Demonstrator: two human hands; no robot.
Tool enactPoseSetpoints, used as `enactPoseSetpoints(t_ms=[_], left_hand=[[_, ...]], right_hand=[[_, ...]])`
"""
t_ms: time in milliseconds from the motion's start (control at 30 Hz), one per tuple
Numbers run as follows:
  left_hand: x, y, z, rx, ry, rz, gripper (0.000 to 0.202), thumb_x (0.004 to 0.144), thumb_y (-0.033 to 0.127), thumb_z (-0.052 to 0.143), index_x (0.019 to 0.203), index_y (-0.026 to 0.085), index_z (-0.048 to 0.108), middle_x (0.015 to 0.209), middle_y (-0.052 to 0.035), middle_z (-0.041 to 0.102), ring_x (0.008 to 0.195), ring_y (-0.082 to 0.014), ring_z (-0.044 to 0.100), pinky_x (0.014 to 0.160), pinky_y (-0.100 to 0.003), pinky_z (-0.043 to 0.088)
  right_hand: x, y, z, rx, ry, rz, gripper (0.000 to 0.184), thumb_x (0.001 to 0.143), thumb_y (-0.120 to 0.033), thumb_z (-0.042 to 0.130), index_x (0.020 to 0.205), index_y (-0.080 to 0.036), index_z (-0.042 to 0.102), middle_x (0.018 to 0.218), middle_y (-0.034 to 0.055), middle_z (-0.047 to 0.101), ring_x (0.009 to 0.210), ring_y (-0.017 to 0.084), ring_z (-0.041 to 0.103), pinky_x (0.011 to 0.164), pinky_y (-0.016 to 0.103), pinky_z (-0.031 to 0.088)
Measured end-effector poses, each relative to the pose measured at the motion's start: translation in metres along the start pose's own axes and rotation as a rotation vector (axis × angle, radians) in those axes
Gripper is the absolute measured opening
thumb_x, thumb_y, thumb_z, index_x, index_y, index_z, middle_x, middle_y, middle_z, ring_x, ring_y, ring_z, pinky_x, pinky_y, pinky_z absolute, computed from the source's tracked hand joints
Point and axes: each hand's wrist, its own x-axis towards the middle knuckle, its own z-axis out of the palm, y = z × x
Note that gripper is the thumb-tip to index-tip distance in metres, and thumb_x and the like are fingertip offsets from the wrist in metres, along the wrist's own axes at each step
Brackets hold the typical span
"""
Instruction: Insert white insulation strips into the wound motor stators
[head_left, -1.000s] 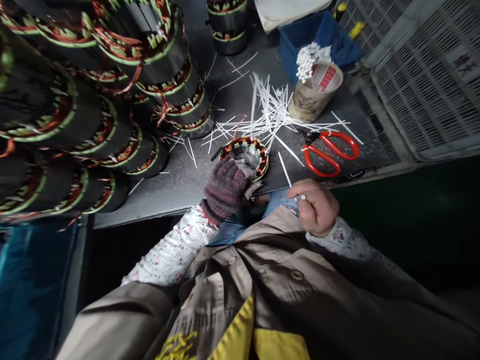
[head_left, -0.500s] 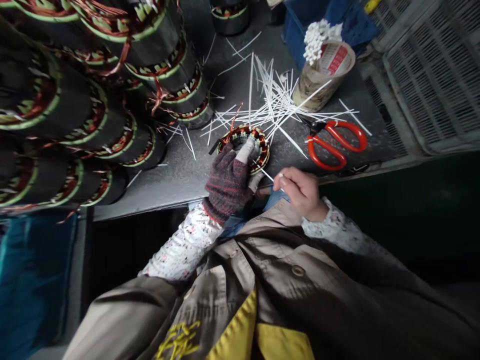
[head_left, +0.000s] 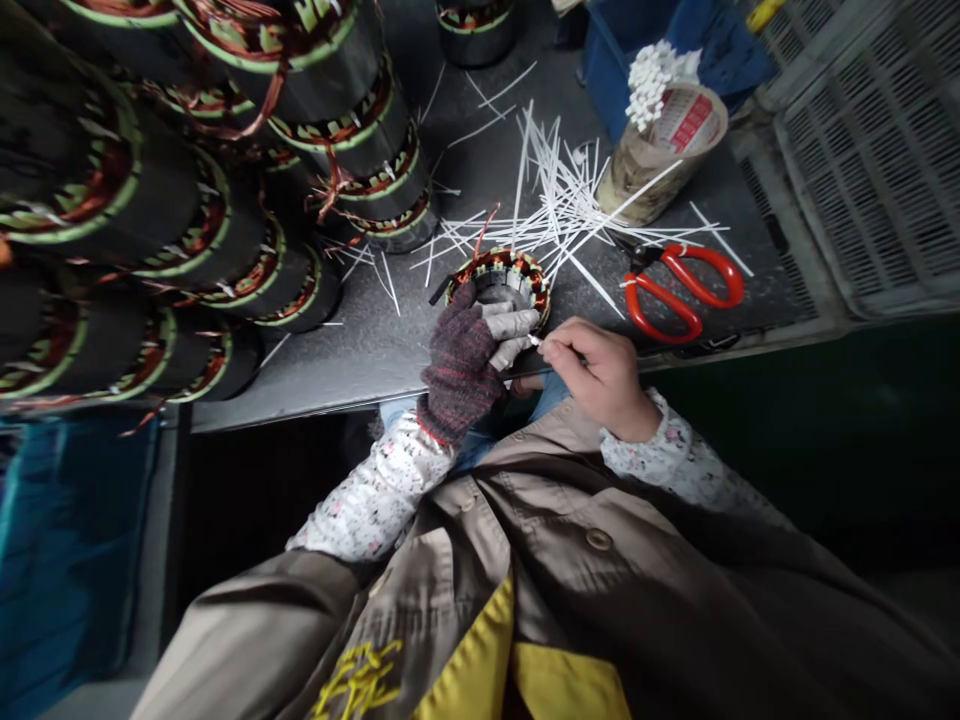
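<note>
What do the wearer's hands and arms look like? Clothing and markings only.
Left hand: dark knit glove with reddish stripes, red cuff edging, pale coverings on some digits. Right hand: no glove. Both forearms: white sleeves with a small pink-and-dark floral print. Above the left one, a brown outer sleeve.

The gloved left hand (head_left: 461, 355) hides the near side of the wound ring (head_left: 517, 268) beneath its fingers. Of the white strip (head_left: 534, 340) at the fingers of the right hand (head_left: 600, 375), only a short end shows. Right of centre, the blades of the scissors (head_left: 645, 279) are mostly hidden. At upper right, the top edge crops the blue bin (head_left: 611, 60); at upper left, stacked cores (head_left: 169, 220) run out of frame.
</note>
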Motion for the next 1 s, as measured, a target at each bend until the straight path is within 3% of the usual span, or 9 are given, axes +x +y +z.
enactPoseSetpoints(t_ms=[200,333,433,500,600,667,800,900,1000], left_hand=[[-0.001,-0.001,-0.004,0.016,-0.047,0.079,0.021,0.102,0.034,0.056,0.113,0.024,0.070,0.107,-0.0044,0.078,0.108,-0.0188,0.073,0.118,-0.047,0.046],[0.001,0.000,-0.003,0.033,-0.056,0.086,0.024,0.103,0.036,0.051,0.113,0.024,0.070,0.111,-0.0063,0.077,0.111,-0.0231,0.072,0.114,-0.054,0.049],[0.003,0.002,-0.002,0.063,-0.082,0.077,0.018,0.102,0.030,0.055,0.113,0.025,0.069,0.114,-0.0060,0.076,0.113,-0.0232,0.072,0.110,-0.053,0.053],[0.003,0.004,-0.003,0.038,-0.077,0.049,0.018,0.101,0.028,0.057,0.115,0.024,0.066,0.121,-0.0074,0.073,0.119,-0.0226,0.070,0.107,-0.049,0.056],[0.001,0.005,-0.005,0.011,-0.045,-0.031,0.017,0.098,0.032,0.063,0.111,0.021,0.062,0.132,-0.0128,0.067,0.125,-0.0239,0.066,0.103,-0.046,0.059],[0.000,0.005,-0.006,0.042,-0.064,-0.053,0.015,0.096,0.035,0.065,0.101,0.021,0.061,0.129,-0.0119,0.069,0.122,-0.0241,0.068,0.102,-0.046,0.059],[0.001,0.005,-0.008,0.164,-0.167,-0.027,0.015,0.100,0.035,0.059,0.091,0.023,0.060,0.112,-0.0053,0.075,0.117,-0.0224,0.071,0.111,-0.050,0.054],[0.003,0.006,-0.006,0.206,-0.241,0.012,0.018,0.100,0.037,0.057,0.091,0.022,0.060,0.105,-0.0049,0.076,0.119,-0.0231,0.070,0.120,-0.053,0.046],[0.003,0.005,-0.004,0.223,-0.282,0.054,0.023,0.099,0.042,0.057,0.095,0.020,0.062,0.107,-0.0053,0.075,0.116,-0.0230,0.069,0.122,-0.053,0.044]], right_hand=[[0.010,0.007,0.008,-0.112,0.019,0.024,0.024,0.090,-0.030,0.060,0.067,-0.020,0.057,0.070,-0.0003,0.056,0.058,0.011,0.046,0.059,0.028,0.036],[0.012,-0.008,-0.002,-0.153,-0.101,-0.001,0.029,0.090,-0.028,0.059,0.063,-0.020,0.053,0.064,-0.0016,0.049,0.057,0.011,0.044,0.056,0.029,0.030],[0.012,-0.023,-0.018,0.033,-0.132,-0.027,0.034,0.095,-0.022,0.054,0.061,-0.020,0.052,0.060,-0.0021,0.048,0.058,0.012,0.047,0.057,0.028,0.034],[0.010,-0.027,-0.027,0.210,-0.105,-0.034,0.030,0.097,-0.025,0.055,0.067,-0.020,0.059,0.068,-0.0006,0.055,0.065,0.012,0.053,0.061,0.028,0.041],[0.005,-0.024,-0.030,0.502,-0.189,0.052,0.030,0.099,-0.041,0.057,0.078,-0.021,0.068,0.090,0.0043,0.065,0.083,0.016,0.063,0.073,0.032,0.050],[-0.002,-0.020,-0.027,0.685,-0.263,0.169,0.037,0.097,-0.051,0.058,0.078,-0.021,0.068,0.088,0.0050,0.066,0.081,0.018,0.064,0.073,0.035,0.052],[-0.007,-0.022,-0.028,0.805,-0.086,0.315,0.039,0.094,-0.046,0.065,0.065,-0.021,0.060,0.061,-0.0011,0.053,0.061,0.013,0.052,0.060,0.030,0.045],[0.011,-0.026,-0.020,0.835,0.076,0.275,0.041,0.094,-0.045,0.064,0.062,-0.022,0.050,0.059,-0.0033,0.046,0.061,0.012,0.051,0.064,0.030,0.047],[0.038,-0.025,0.005,0.733,0.134,0.245,0.041,0.099,-0.048,0.051,0.068,-0.023,0.044,0.064,-0.0037,0.045,0.065,0.012,0.053,0.072,0.031,0.051]])
